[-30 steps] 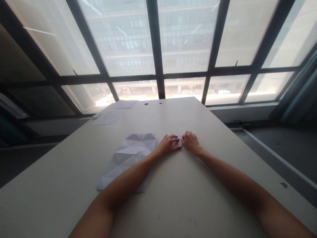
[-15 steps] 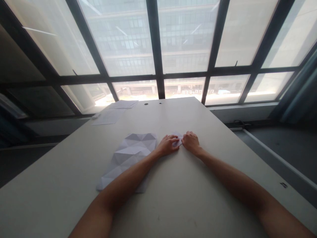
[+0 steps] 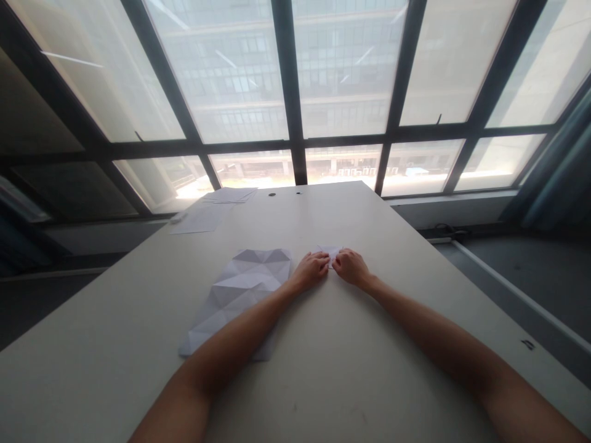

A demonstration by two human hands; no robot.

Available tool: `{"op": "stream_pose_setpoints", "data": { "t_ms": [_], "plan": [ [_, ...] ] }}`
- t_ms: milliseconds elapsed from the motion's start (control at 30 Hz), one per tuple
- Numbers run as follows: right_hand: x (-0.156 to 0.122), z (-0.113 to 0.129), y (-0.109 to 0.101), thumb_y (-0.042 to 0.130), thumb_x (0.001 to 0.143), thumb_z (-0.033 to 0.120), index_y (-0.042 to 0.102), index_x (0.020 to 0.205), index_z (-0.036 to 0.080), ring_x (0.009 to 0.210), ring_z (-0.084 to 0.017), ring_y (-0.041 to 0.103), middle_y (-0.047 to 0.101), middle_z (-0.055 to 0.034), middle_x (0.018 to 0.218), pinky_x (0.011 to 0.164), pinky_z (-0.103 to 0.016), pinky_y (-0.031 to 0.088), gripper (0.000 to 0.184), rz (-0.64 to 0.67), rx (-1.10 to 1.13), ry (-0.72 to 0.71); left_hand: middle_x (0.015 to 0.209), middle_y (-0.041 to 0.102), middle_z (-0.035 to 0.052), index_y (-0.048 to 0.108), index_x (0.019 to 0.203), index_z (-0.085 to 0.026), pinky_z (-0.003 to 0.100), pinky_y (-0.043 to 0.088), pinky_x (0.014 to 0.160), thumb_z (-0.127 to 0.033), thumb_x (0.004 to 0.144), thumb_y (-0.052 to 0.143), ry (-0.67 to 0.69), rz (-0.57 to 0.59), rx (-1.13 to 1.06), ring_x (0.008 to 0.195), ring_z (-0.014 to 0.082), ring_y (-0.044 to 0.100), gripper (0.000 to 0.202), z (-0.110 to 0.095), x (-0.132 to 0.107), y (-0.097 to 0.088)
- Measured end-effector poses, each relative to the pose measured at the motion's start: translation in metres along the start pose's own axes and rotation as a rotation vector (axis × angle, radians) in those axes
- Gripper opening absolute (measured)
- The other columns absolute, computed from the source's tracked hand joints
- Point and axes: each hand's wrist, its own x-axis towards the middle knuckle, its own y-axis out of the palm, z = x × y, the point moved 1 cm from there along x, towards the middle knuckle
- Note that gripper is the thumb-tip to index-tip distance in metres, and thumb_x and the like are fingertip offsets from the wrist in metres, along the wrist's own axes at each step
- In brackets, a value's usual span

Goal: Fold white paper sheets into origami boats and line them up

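While both arms stretch out over the pale counter [image 3: 351, 381], the left hand [image 3: 313, 269] and the right hand [image 3: 349, 267] meet near its middle, knuckles up and fingers curled. Their fingertips come together on a small folded paper [image 3: 329, 251], which lies flat on the counter. Only its far edge peeks out at twelve o'clock of the hands. Each hand is narrow, fingers drawn in and pinching down on the paper. From where I stand I cannot make out which fold they press.

At nine o'clock of the left hand, just beside the wrist, lies a large creased sheet [image 3: 240, 295]. It is spread open, its surface broken into triangular facets. The left forearm crosses over its near right corner.

Far off at eleven o'clock, near the counter's back edge, a flat page [image 3: 203, 217] rests. A thin stack [image 3: 231, 194] lies just beyond it. At twelve o'clock, close to that same edge, two small dark holes [image 3: 272, 194] sit side by side. Behind them a dark-framed window [image 3: 295, 92] fills the wall.
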Motion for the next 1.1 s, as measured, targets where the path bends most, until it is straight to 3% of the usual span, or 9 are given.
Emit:
{"op": "stream_pose_setpoints", "data": {
  "t_ms": [233,367,467,600,767,1100],
  "plan": [
    [0.000,-0.003,0.006,0.052,0.093,0.022,0.072,0.075,0.019,0.088,-0.019,0.064,0.073,-0.0080,0.086,0.082,-0.026,0.045,0.028,-0.042,0.112,-0.046,0.133,0.065,0.0057,0.072,0.114,-0.024,0.037,0.036,0.115,-0.024,0.098,0.044,-0.017,-0.023,-0.024,0.128,0.0201,0.056,0.032,0.003,0.001,-0.001],
    [0.001,-0.005,0.009,0.048,0.096,0.021,0.072,0.108,0.019,0.110,-0.019,0.061,0.072,-0.0092,0.113,0.098,-0.027,0.043,0.028,-0.092,0.171,-0.074,0.133,0.065,0.0045,0.070,0.116,-0.024,0.035,0.037,0.114,-0.019,0.095,0.047,-0.001,-0.012,-0.054,0.126,0.0193,0.057,0.033,0.003,0.002,-0.003],
    [0.001,-0.006,0.016,0.046,0.098,0.023,0.059,0.136,0.018,0.134,-0.021,0.049,0.059,-0.0103,0.141,0.114,-0.034,0.032,0.040,0.025,0.165,-0.149,0.139,0.061,0.0047,0.064,0.127,-0.024,0.037,0.034,0.116,-0.022,0.097,0.045,-0.021,0.023,-0.054,0.129,0.0193,0.054,0.036,0.002,0.001,-0.002],
    [0.000,-0.007,0.022,0.035,0.102,0.030,0.040,0.152,0.013,0.149,-0.025,0.028,0.038,-0.0136,0.159,0.121,-0.049,0.018,0.053,0.176,0.105,-0.082,0.157,0.041,0.0073,0.041,0.150,-0.024,0.049,0.024,0.120,-0.041,0.104,0.036,-0.090,0.128,0.011,0.146,0.0238,0.035,0.050,0.002,-0.002,0.002],
    [-0.001,-0.007,0.018,0.025,0.104,0.036,0.034,0.155,0.012,0.152,-0.025,0.020,0.028,-0.0144,0.162,0.121,-0.055,0.012,0.057,0.238,0.075,0.007,0.165,0.023,0.0101,0.029,0.157,-0.020,0.054,0.015,0.121,-0.050,0.105,0.025,-0.126,0.248,0.110,0.153,0.0267,0.017,0.059,0.001,-0.004,0.001],
    [0.007,-0.022,0.025,0.034,0.102,0.034,0.037,0.153,0.010,0.151,-0.026,0.023,0.031,-0.0170,0.161,0.121,-0.052,0.013,0.056,0.189,0.040,0.164,0.162,0.023,0.0226,0.032,0.154,-0.009,0.062,0.016,0.118,-0.047,0.104,0.030,-0.241,0.222,0.184,0.152,0.0325,0.018,0.062,-0.004,-0.004,-0.005]
  ]
}}
